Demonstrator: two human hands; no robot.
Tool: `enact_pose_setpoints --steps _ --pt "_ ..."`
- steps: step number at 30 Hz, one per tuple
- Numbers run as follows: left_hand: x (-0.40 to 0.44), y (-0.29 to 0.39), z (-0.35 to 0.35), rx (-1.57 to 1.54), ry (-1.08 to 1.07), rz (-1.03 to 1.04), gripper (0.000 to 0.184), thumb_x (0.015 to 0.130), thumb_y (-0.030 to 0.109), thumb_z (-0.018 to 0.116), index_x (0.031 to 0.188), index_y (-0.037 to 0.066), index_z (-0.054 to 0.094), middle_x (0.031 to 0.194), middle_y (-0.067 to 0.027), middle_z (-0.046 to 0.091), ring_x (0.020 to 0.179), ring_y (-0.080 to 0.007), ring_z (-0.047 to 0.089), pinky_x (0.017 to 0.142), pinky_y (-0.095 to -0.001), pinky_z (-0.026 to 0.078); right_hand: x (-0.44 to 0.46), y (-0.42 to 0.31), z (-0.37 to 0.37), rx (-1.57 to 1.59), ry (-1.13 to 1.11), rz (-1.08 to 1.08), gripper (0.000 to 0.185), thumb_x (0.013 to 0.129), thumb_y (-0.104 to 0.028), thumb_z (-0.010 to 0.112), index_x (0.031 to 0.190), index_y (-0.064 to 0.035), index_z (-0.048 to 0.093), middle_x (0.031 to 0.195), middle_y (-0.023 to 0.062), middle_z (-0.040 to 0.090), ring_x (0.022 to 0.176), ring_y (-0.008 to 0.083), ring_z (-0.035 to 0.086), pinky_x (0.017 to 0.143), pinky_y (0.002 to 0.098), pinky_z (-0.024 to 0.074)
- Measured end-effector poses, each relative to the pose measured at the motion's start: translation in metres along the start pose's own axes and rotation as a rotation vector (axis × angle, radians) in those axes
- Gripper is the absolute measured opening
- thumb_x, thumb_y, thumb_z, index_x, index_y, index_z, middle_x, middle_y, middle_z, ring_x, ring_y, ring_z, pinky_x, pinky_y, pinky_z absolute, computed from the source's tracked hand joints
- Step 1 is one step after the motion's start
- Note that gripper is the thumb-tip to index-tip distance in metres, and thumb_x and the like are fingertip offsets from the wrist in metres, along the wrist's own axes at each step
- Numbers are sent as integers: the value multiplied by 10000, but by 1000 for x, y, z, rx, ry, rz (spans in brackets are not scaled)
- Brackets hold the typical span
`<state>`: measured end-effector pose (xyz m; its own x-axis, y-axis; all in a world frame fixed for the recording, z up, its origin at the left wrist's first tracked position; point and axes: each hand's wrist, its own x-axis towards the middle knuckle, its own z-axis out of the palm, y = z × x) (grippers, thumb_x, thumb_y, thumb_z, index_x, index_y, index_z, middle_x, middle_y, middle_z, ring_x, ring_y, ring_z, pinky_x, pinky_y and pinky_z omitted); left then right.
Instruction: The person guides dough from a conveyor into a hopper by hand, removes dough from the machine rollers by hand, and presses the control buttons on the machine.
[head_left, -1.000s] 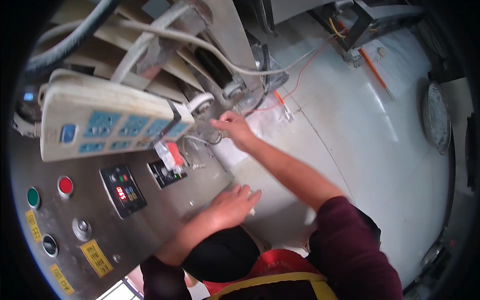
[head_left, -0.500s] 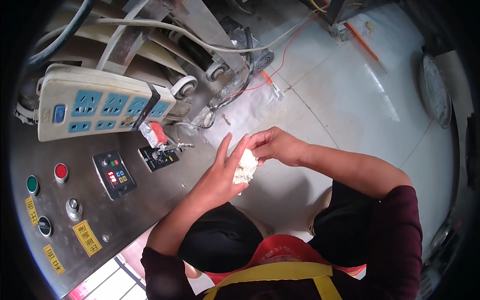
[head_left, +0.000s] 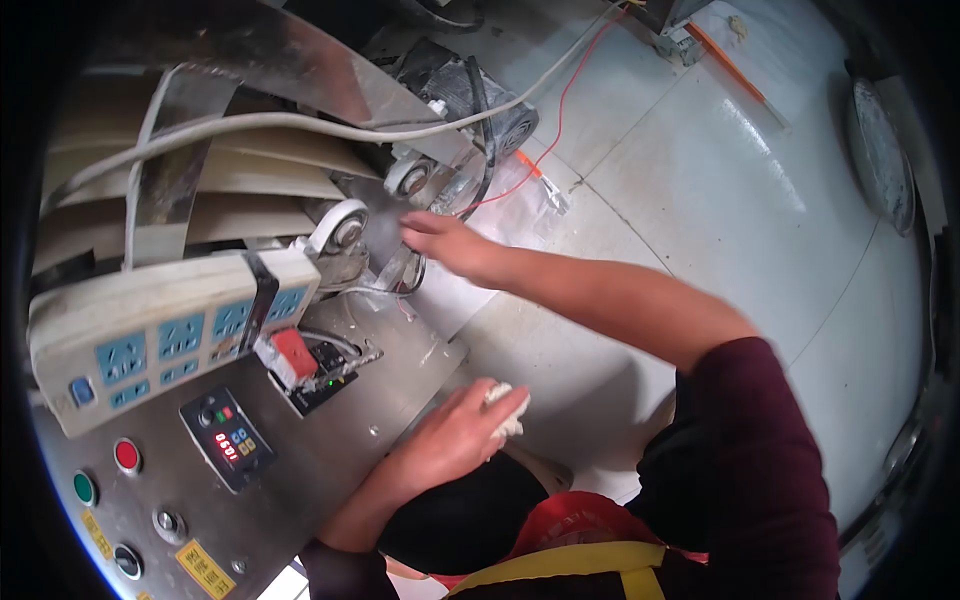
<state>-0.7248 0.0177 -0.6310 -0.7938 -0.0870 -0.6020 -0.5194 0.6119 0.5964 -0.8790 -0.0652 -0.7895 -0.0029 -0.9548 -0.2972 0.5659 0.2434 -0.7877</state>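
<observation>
My left hand (head_left: pixel 458 433) is low in the middle, beside the steel panel's edge, with its fingers wrapped round a lump of white dough (head_left: pixel 508 408). Above it, my right hand (head_left: pixel 440 243) reaches to the left, near a white caster wheel (head_left: pixel 345 230) and a black cable. Its fingers are close together and slightly blurred; whether anything is between them cannot be made out.
A steel control panel (head_left: pixel 330 440) with buttons, knobs and a red display lies at the left. Over it sits a power strip (head_left: pixel 170 325) with a red plug (head_left: pixel 292 355). Cables cross above. A round metal pan (head_left: pixel 880 155) stands far right.
Half a second ago both hands met at the dough. My right hand has since moved up and left, off the dough; my left hand has lowered with it. The view has shifted somewhat.
</observation>
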Motion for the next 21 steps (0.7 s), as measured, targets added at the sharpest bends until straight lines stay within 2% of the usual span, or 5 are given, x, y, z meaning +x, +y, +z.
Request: enact_pose_setpoints --steps 6,9,14,18,21 --pt "1 8 -7 131 -231 -120 586 832 114 659 1380 201 470 1269 -167 495 1147 -361 536 887 -444 517 104 -9 55 307 66 -256 439 979 -287 553 1323 -14 538 1249 94 605 1155 179 519 995 335 412" --pt "0 3 -2 149 -231 -100 540 863 129 616 1377 210 472 1290 -173 490 1169 -362 527 877 -453 524 141 11 69 -452 191 -734 489 869 -284 634 1297 -59 562 1293 178 582 1174 315 546 1011 375 413" --pt "0 2 -3 55 -262 -40 505 895 125 551 1387 202 468 1279 -244 480 1180 -397 509 877 -457 519 127 0 66 -182 102 -535 541 807 -287 678 1279 -48 562 1322 205 537 1240 331 481 1059 384 361" --pt "5 5 -6 53 -343 -88 484 915 135 500 1393 198 459 1294 -263 458 1170 -409 508 883 -442 519 134 12 62 -528 158 -692 553 828 -334 652 1296 -59 548 1338 210 521 1264 359 455 1070 420 346" --pt "12 8 -7 54 -422 -91 489 925 134 467 1409 201 443 1319 -275 436 1159 -414 510 888 -425 521 122 -12 58 -679 156 -546 552 846 -360 638 1301 -61 542 1340 203 522 1263 367 454 1067 422 350"
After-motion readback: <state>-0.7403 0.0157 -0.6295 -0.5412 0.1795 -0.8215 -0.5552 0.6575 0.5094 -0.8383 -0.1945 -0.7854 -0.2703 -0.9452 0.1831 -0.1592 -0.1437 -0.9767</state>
